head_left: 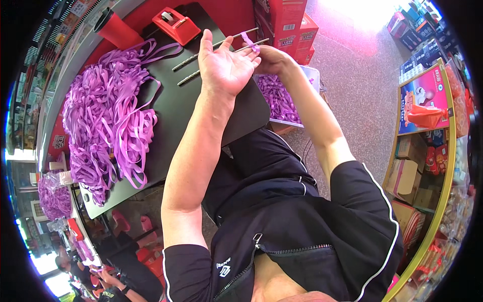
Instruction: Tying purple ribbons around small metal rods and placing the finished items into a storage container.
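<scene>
A short purple ribbon point(245, 38) is looped across two thin twisted metal rods point(189, 77) that jut out over the dark tabletop. Palm up, my left hand point(225, 68) reaches beside the rods, two of its fingers spread away while the others close at the ribbon's lower end. From the right, my right hand point(271, 59) meets it there, closed on the same ribbon, with its fingertips partly hidden behind the left fingers. A large heap of loose purple ribbon point(108, 110) covers the left of the dark table point(176, 118).
A red tape dispenser point(177, 27) and a red cup point(118, 30) stand at the table's far side. Below my right hand, a white bin point(312, 78) holds many purple ribbon pieces. Red cartons point(304, 38) are stacked beyond. Shelves line the right; other people sit at lower left.
</scene>
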Available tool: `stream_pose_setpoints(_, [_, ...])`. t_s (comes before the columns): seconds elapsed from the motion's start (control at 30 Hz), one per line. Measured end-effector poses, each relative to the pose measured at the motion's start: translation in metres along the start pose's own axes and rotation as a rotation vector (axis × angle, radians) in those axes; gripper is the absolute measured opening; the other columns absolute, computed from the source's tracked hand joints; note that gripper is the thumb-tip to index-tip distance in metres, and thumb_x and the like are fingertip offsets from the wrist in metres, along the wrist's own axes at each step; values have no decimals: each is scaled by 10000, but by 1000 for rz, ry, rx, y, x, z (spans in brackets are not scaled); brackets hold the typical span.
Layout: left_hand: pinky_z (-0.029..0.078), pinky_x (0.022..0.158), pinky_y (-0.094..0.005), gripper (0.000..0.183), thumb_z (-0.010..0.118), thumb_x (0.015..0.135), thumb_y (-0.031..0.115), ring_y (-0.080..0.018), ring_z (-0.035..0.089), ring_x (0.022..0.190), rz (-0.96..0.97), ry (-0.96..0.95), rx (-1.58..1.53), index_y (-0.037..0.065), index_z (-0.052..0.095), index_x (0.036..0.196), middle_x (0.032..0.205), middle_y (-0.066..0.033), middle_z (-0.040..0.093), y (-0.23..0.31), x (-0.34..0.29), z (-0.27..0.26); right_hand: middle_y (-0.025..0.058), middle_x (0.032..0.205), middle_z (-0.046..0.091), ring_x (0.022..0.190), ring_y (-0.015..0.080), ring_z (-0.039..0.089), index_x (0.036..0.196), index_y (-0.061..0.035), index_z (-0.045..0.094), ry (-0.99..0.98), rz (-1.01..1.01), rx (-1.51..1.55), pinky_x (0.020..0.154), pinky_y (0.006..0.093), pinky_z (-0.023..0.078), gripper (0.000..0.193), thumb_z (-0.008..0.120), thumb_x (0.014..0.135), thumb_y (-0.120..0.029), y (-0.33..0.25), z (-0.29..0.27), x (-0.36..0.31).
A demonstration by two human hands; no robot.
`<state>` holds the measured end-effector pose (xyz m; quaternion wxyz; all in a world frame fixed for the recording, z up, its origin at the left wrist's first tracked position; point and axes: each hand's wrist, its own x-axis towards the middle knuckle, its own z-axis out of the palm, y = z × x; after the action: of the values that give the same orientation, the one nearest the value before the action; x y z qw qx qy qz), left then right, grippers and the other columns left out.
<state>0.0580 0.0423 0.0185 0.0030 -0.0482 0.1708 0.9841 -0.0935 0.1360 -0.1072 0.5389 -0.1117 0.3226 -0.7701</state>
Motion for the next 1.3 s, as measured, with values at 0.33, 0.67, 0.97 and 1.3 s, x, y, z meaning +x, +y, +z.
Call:
stream_pose_setpoints(0.33, [-31,1139,-511,978,473,868,620,-421,-16,1416,15,20,61,106,-99,1472,1494,-320,-22,-2,-1,1,130,929,665,897,313,648,831,-101,734,809,-548,-1828,799,412,486,455,705,679,-529,-44,131,-74])
stream_pose_setpoints(0.67, [0,1138,-515,974,491,850,640,-437,60,1399,20,-19,44,132,-61,1471,1478,-325,41,-5,2,-1,105,898,662,841,304,651,785,-111,727,825,-646,-1996,726,448,463,209,651,735,-299,-37,122,-51])
stream_pose_setpoints(0.97, [-99,1124,-496,1056,485,828,674,-417,-154,1402,7,-15,51,152,-169,1471,1463,-351,-172,-5,1,2,123,733,677,742,294,670,744,-94,731,795,-482,-1826,697,386,516,223,658,720,-303,-55,113,-51])
stream_pose_setpoints(1.3, [-86,1122,-508,1074,498,815,685,-422,-67,1412,8,-39,66,156,-166,1472,1483,-329,-121,-4,2,-1,-33,783,658,666,69,525,936,-108,723,408,-35,-868,557,254,334,235,690,835,-317,-64,70,-41])
